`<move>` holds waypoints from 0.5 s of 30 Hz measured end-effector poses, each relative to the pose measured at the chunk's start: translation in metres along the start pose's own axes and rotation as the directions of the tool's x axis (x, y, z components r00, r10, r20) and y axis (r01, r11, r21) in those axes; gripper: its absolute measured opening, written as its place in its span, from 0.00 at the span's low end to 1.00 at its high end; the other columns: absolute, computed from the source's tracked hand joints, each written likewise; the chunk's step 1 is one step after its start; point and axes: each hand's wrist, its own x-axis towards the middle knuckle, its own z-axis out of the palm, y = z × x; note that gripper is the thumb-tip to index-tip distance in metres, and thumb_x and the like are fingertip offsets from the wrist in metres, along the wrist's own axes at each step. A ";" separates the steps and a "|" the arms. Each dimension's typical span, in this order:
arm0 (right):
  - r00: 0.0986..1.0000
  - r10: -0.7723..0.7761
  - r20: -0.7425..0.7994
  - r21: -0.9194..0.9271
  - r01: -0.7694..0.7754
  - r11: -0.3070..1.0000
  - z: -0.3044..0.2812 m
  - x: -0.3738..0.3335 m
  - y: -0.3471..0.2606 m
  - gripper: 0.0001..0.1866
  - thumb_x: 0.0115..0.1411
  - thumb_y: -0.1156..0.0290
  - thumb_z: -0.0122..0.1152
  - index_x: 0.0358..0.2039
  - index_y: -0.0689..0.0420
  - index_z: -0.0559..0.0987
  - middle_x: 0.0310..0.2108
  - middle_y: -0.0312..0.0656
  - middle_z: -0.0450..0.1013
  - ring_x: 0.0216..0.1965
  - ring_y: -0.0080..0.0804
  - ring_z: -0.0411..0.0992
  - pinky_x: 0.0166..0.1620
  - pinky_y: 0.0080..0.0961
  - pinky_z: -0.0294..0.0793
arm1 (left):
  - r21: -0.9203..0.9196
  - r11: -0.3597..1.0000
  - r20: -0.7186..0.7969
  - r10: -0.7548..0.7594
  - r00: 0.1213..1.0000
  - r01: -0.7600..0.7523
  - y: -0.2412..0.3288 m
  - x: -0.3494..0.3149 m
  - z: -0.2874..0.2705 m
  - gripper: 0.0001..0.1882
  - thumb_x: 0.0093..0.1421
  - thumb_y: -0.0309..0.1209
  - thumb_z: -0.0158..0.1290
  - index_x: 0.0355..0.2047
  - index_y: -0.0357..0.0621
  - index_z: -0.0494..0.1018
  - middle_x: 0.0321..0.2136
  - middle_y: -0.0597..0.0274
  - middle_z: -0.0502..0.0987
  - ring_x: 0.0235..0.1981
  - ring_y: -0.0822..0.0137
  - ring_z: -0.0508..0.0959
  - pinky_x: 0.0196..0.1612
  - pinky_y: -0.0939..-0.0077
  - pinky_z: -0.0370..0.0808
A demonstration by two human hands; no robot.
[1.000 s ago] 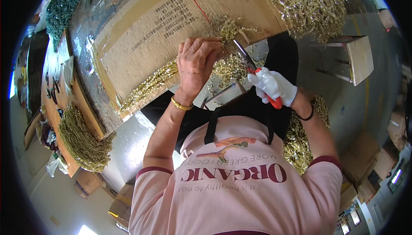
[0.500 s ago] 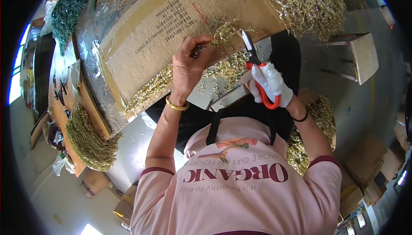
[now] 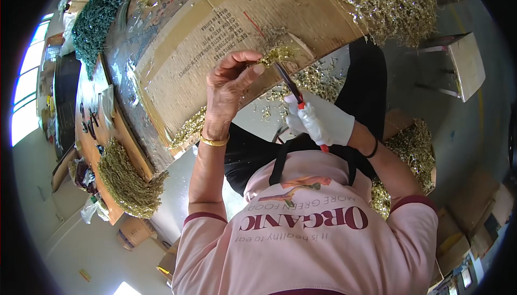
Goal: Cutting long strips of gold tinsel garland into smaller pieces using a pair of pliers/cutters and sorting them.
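Observation:
My left hand, bare with a gold bangle at the wrist, pinches a small sprig of gold glitter foliage between thumb and fingers above the cardboard sheet. My right hand, in a white glove, grips red-handled scissors. Their dark blades point up at the sprig and touch its lower end. Both hands are raised in front of my chest.
Gold glitter cuttings litter the table edge below the hands. A large gold foliage heap lies at the upper right, another bunch at the left, green foliage at the upper left. A white stool stands at right.
Both hands rose from the table toward my chest. The left hand lifted a gold sprig off the cardboard, and the scissors swung up until the blades met it.

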 end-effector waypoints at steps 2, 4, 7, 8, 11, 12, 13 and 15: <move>0.982 -0.179 -0.054 -0.509 0.127 0.851 0.006 0.002 -0.002 0.11 0.60 0.68 0.46 0.41 0.60 0.67 0.31 0.30 0.67 0.29 0.19 0.67 0.33 0.10 0.68 | -0.076 0.997 -0.006 -0.017 1.000 0.016 0.001 0.000 0.000 0.11 0.51 0.21 0.56 0.36 0.39 0.73 0.30 0.71 0.73 0.30 0.81 0.69 0.34 0.89 0.65; 0.936 -0.353 -0.009 -0.878 0.161 0.450 0.014 0.004 -0.005 0.11 0.60 0.69 0.46 0.40 0.61 0.67 0.30 0.30 0.67 0.28 0.20 0.67 0.32 0.10 0.68 | -0.094 0.996 -0.021 -0.006 1.000 0.004 0.002 0.000 0.002 0.11 0.51 0.21 0.56 0.36 0.39 0.73 0.30 0.71 0.73 0.30 0.81 0.69 0.34 0.89 0.65; 0.908 -0.418 -0.023 -0.964 0.091 0.250 0.040 0.006 -0.013 0.11 0.58 0.71 0.49 0.41 0.61 0.66 0.30 0.32 0.67 0.28 0.23 0.67 0.32 0.14 0.68 | -0.105 0.994 -0.010 -0.007 1.000 0.006 0.001 -0.001 -0.002 0.11 0.51 0.21 0.56 0.36 0.39 0.73 0.30 0.71 0.73 0.30 0.81 0.69 0.33 0.89 0.65; 0.903 -0.417 -0.101 -0.951 0.036 0.308 0.045 0.006 -0.015 0.13 0.56 0.73 0.51 0.41 0.62 0.66 0.29 0.34 0.67 0.28 0.26 0.66 0.31 0.17 0.67 | -0.103 0.994 0.027 -0.019 0.999 0.022 0.000 -0.001 -0.002 0.11 0.51 0.21 0.56 0.36 0.39 0.73 0.29 0.71 0.73 0.30 0.81 0.70 0.33 0.89 0.65; 0.921 -0.369 -0.126 -0.856 0.087 0.510 0.042 0.009 -0.019 0.17 0.53 0.71 0.56 0.41 0.61 0.65 0.29 0.38 0.67 0.28 0.34 0.66 0.32 0.24 0.67 | -0.103 0.993 0.041 -0.047 0.998 0.052 -0.001 -0.001 0.000 0.11 0.51 0.21 0.56 0.36 0.39 0.73 0.30 0.70 0.74 0.30 0.81 0.70 0.33 0.89 0.65; 0.922 -0.367 -0.124 -0.855 0.088 0.510 0.042 0.012 -0.018 0.17 0.53 0.71 0.56 0.41 0.61 0.65 0.29 0.38 0.67 0.28 0.34 0.66 0.32 0.24 0.67 | -0.102 0.993 0.038 -0.047 0.998 0.051 0.000 -0.002 0.000 0.11 0.51 0.21 0.56 0.36 0.39 0.73 0.30 0.70 0.74 0.30 0.81 0.70 0.33 0.89 0.65; 0.886 -0.452 -0.103 -0.969 0.014 0.248 0.041 0.014 -0.015 0.18 0.52 0.69 0.57 0.40 0.61 0.65 0.28 0.40 0.67 0.28 0.36 0.66 0.32 0.25 0.68 | -0.115 0.992 0.033 -0.056 0.998 0.060 0.001 -0.002 0.000 0.11 0.51 0.21 0.56 0.36 0.39 0.73 0.30 0.70 0.74 0.30 0.81 0.70 0.33 0.89 0.65; 0.849 -0.525 -0.057 -0.996 -0.086 -0.031 0.042 0.017 -0.015 0.19 0.51 0.67 0.59 0.39 0.61 0.64 0.27 0.42 0.66 0.27 0.38 0.66 0.32 0.27 0.68 | -0.132 0.989 0.029 -0.065 0.997 0.068 0.001 -0.002 0.001 0.11 0.51 0.20 0.56 0.37 0.39 0.73 0.30 0.70 0.74 0.30 0.81 0.70 0.33 0.89 0.66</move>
